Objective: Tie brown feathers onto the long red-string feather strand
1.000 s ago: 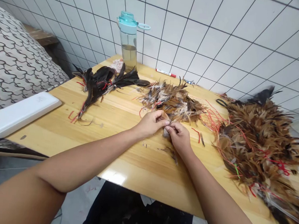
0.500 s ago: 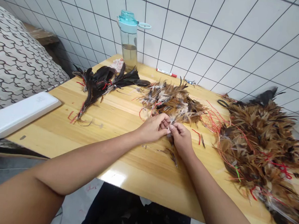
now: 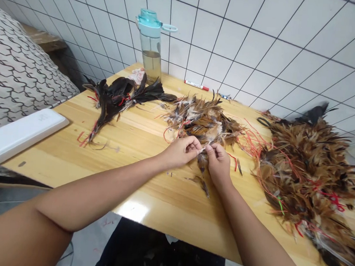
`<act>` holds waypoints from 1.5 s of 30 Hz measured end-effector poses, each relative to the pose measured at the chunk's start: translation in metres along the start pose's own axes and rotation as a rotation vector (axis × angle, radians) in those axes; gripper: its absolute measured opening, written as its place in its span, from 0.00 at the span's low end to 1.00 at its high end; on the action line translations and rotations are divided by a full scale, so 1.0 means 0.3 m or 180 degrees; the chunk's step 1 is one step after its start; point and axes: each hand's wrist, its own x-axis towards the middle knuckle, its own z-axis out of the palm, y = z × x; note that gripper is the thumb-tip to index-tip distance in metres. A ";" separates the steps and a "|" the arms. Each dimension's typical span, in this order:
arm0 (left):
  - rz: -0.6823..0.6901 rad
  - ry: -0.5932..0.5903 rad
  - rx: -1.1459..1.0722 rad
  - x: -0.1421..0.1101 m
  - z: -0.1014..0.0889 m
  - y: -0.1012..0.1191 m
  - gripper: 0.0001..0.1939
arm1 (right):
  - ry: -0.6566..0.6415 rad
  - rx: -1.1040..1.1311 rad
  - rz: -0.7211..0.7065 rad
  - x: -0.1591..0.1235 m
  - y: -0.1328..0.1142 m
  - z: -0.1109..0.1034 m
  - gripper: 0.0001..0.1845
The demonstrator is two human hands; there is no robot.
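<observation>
Just in front of a pile of brown feathers (image 3: 212, 121), my left hand (image 3: 183, 152) and my right hand (image 3: 218, 163) meet fingertip to fingertip. Both pinch a small feather (image 3: 203, 149), whose pale end shows between the thumbs. Fingers cover most of it. Under the hands, a few dark loose feathers (image 3: 202, 185) lie on the wooden table (image 3: 125, 161). Short red string pieces (image 3: 233, 162) rest right of my right hand.
Black feather bundles (image 3: 112, 100) tied with red lie at the left. A large heap of brown feathers (image 3: 311, 161) with red strings covers the right side. Against the tiled wall stand a water bottle (image 3: 152, 48) and a red-capped marker (image 3: 196, 85). A white device (image 3: 18, 133) sits at the left edge.
My fingertips have drawn slightly apart, and the pale feather end between them shows more plainly. The view has shifted a little; the things on the table have stayed put.
</observation>
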 end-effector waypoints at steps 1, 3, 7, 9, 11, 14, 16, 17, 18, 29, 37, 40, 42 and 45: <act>0.0063 0.0016 0.0203 -0.004 -0.007 0.008 0.05 | 0.0007 -0.0066 -0.0020 0.003 0.004 -0.003 0.12; 0.0267 0.0142 0.0635 -0.011 -0.020 0.022 0.05 | -0.0010 -0.0261 -0.0117 0.006 0.014 -0.007 0.11; 0.0937 0.0411 0.1428 -0.016 -0.045 0.025 0.07 | -0.0185 -0.0636 -0.0479 0.008 0.027 -0.012 0.10; 0.1214 0.0389 0.1745 -0.014 -0.057 0.016 0.09 | -0.0291 -0.0735 -0.0653 0.008 0.030 -0.013 0.10; 0.1360 0.0335 0.1985 -0.013 -0.066 0.006 0.10 | -0.0355 -0.0817 -0.0775 0.008 0.031 -0.014 0.10; 0.1451 0.0347 0.2239 -0.011 -0.074 -0.005 0.10 | -0.0386 -0.0935 -0.0884 0.008 0.033 -0.016 0.09; 0.1510 0.0384 0.2346 -0.010 -0.076 -0.008 0.10 | -0.0420 -0.1003 -0.0933 0.007 0.036 -0.016 0.09; 0.1543 0.0395 0.2382 -0.010 -0.076 -0.008 0.10 | -0.0453 -0.1032 -0.0953 0.006 0.037 -0.016 0.09; 0.1578 0.0398 0.2409 -0.009 -0.076 -0.008 0.11 | -0.0491 -0.1057 -0.0972 0.005 0.038 -0.016 0.09; 0.1901 0.0415 0.2715 -0.005 -0.079 -0.013 0.11 | -0.0642 -0.1234 -0.1013 0.001 0.035 -0.012 0.09; 0.1987 0.0342 0.2991 -0.015 -0.075 -0.002 0.12 | -0.0691 -0.1321 -0.1048 -0.001 0.043 -0.007 0.09; 0.1989 0.0304 0.2939 -0.014 -0.068 -0.001 0.13 | -0.0716 -0.1315 -0.1054 -0.002 0.038 -0.006 0.10; 0.1967 0.0294 0.2872 -0.012 -0.065 -0.001 0.13 | -0.0724 -0.1239 -0.1024 -0.004 0.031 -0.005 0.10; 0.2005 0.0383 0.2703 -0.010 -0.065 0.006 0.13 | -0.0700 -0.0995 -0.0891 -0.005 0.019 -0.004 0.11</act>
